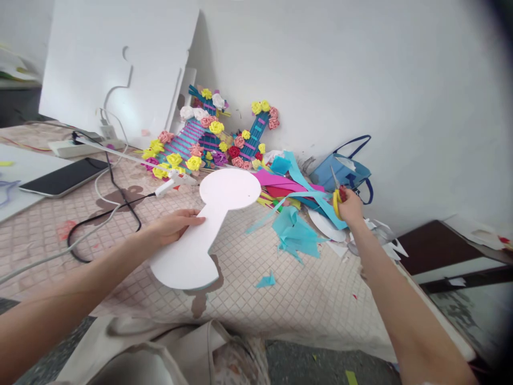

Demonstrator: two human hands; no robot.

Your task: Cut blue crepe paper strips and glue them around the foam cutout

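Note:
My left hand (pixel 176 224) grips the edge of a white foam cutout (pixel 208 224) shaped like a round head on a flared stem, held just above the table. My right hand (pixel 349 206) is closed on yellow-handled scissors (pixel 336 195), blades pointing up, at the far right of the table beside a pile of teal, pink and red paper scraps (pixel 294 214). A long teal paper strip (pixel 276 206) runs from the scissors toward the cutout.
A table with a tiled cloth (pixel 280 289) holds a glue gun (pixel 176 182) with black cord, a power strip (pixel 76 145), a phone (pixel 64 176), and paper-flower craft pieces (pixel 208 139) against the wall. A white foam board (pixel 116 69) leans behind. A blue bag (pixel 344 168) sits right.

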